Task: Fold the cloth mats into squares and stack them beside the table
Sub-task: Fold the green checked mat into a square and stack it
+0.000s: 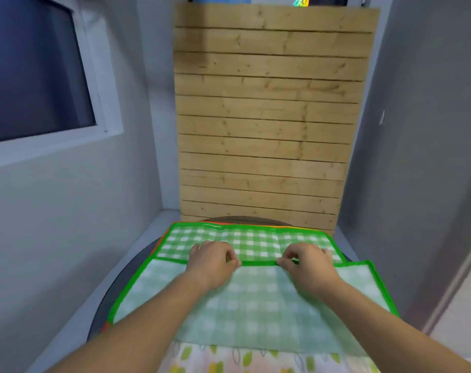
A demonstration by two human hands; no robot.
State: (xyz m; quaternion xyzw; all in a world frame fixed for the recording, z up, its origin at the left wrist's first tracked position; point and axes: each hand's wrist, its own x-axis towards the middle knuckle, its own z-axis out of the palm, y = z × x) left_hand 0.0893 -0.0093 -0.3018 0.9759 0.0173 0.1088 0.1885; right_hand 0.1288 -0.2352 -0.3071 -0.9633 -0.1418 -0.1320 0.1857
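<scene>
A green-and-white checked cloth mat (256, 300) with a bright green border lies on a dark round table (113, 292). Its near part is folded away from me, pale underside up, and the folded edge runs across the mat's middle. My left hand (213, 261) and my right hand (308, 262) both pinch that green edge, a short way apart near the centre. Beneath the mat, orange edges of another mat (215, 223) peek out at the far side and the left.
A tall wooden slatted panel (264, 117) leans against the wall right behind the table. A window (32, 74) sits in the grey wall at left. A leaf-patterned fabric (242, 359) shows at the bottom edge, nearest me.
</scene>
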